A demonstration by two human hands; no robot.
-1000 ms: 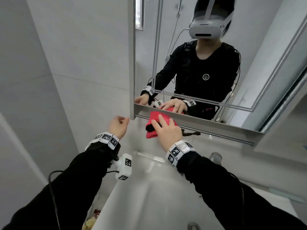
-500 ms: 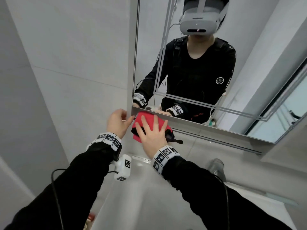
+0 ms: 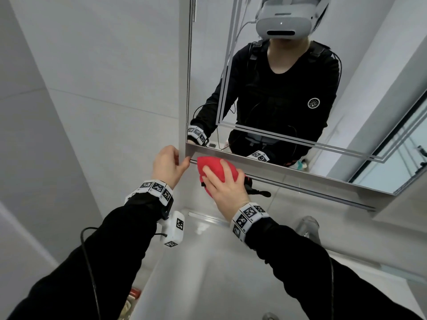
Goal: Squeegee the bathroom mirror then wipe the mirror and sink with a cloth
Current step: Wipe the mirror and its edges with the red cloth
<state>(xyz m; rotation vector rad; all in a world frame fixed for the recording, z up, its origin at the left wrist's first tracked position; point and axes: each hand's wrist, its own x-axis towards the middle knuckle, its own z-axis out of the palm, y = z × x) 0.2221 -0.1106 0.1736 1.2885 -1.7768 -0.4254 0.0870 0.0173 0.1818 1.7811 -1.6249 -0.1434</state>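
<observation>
**Q:** How are the hands disposed?

**A:** The right hand [image 3: 227, 185] is laid flat over the red cloth [image 3: 213, 168], fingers spread and nearly straight, and the cloth is pressed against the underside of the mirror's lower frame, at its left corner. The left hand [image 3: 167, 163] is held beside that corner; its thumb tip is placed against the end of the rail [image 3: 300, 187] beneath the frame. Its fingers are loosely curled, and nothing is seen to be held in it.

**Q:** Which step is judged to be in hand?

**A:** The cloth-wiping step is indicated. The mirror [image 3: 288, 88] edge is being treated, and the sink [image 3: 208, 273] below is presumably left for afterwards. A dark object [image 3: 256, 191] is partly hidden under the right hand and cloth; it may be the squeegee, but this cannot be confirmed.

**Q:** What is called for by the next move?

**A:** An even palm pressure is required while the cloth is drawn along the frame towards the right. Bunched fabric should be flattened first, since contact is lost where it is wadded. The rail just below must be cleared by the knuckles.

**Q:** How is the cloth oriented?

**A:** The cloth is bunched into a rounded wad. Its long axis is laid roughly along the frame edge, running from upper left to lower right in the head view, and its narrower end is pointed towards the left corner
</observation>
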